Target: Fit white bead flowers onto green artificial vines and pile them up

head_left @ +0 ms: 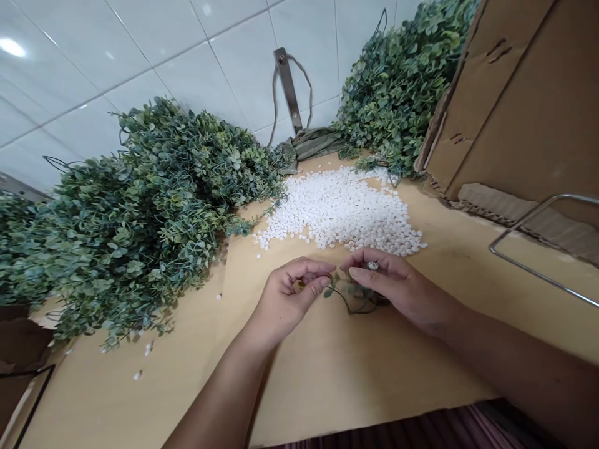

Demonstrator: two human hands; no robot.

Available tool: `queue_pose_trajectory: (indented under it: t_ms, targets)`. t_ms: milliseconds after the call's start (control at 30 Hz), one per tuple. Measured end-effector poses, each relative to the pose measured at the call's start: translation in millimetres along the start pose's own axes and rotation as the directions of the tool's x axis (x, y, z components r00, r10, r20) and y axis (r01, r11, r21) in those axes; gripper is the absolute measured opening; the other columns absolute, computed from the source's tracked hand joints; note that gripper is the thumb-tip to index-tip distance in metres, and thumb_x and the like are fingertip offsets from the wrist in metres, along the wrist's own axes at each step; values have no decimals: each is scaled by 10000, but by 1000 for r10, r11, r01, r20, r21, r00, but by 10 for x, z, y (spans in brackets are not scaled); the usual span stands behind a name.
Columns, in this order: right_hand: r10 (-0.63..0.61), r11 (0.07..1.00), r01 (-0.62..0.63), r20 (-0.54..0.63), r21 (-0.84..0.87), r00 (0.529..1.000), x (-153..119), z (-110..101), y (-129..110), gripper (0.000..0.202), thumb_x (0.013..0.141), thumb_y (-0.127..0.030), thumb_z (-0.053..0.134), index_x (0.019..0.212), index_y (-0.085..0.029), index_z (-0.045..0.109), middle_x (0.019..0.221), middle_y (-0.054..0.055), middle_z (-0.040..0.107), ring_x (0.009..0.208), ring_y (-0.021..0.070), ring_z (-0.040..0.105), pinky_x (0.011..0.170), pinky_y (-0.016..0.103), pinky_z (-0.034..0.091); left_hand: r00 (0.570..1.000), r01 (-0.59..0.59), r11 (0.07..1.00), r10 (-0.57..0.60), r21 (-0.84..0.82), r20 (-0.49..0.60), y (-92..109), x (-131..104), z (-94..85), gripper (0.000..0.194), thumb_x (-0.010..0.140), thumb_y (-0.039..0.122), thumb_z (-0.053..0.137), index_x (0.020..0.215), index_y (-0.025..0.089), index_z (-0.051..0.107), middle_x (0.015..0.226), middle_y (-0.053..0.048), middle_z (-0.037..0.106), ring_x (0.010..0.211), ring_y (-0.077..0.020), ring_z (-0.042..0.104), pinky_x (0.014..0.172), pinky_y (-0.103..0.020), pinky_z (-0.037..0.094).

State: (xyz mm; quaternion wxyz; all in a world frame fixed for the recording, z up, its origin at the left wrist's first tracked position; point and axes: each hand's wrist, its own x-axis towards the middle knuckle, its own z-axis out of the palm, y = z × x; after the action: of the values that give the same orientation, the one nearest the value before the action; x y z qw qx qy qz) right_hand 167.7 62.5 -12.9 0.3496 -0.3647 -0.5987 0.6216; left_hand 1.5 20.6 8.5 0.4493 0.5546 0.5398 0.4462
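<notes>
Glossy white tiled wall [140, 31]: spans the back, crossed by thin grey joints [209, 40].
Bright white light reflection [12, 47]: shines on the wall at upper left.
Flat tan tabletop [322, 380]: matte, in front of the wall, near edge at the bottom.

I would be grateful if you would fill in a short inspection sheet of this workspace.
Surface: tan board, flat.
Job's things: green sprig between the hands, partly blurred; pile of white pieces beyond them.
Clutter: foliage heaps at left and right; stray white bits on the left; bent metal wire at right.
Grippers: two bare hands; left hand with fingers pinched at the sprig's stem; right hand curled by the sprig, a white piece at its fingers, exact grip unclear.
Cables: nothing seen.
Surroundings: tiled wall behind; cardboard standing at right.
</notes>
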Motion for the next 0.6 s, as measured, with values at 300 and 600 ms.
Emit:
queue_pose_trajectory:
  t_ms: [300,600]
  targets:
    - [16,984,2,102,-180,995,-26,30,26,193,724,-345,562,740,-156,600,631,11,561,564,126,497,496,232,402,989,-141,980,147,138,-33,-44,-8,75,114,733,124,597,804,151,682,771,-47,667,697,-129,602,664,-259,501]
    - [-42,953,58,59,-298,997,-28,25,69,212,767,-355,486,697,-180,583,567,-2,512,503,131,476,434,227,360,963,-178,928,232,329,-133,-95,62,-24,140,774,180,558,841,163,680,789,-50,657,708,-134,581,660,-260,465]
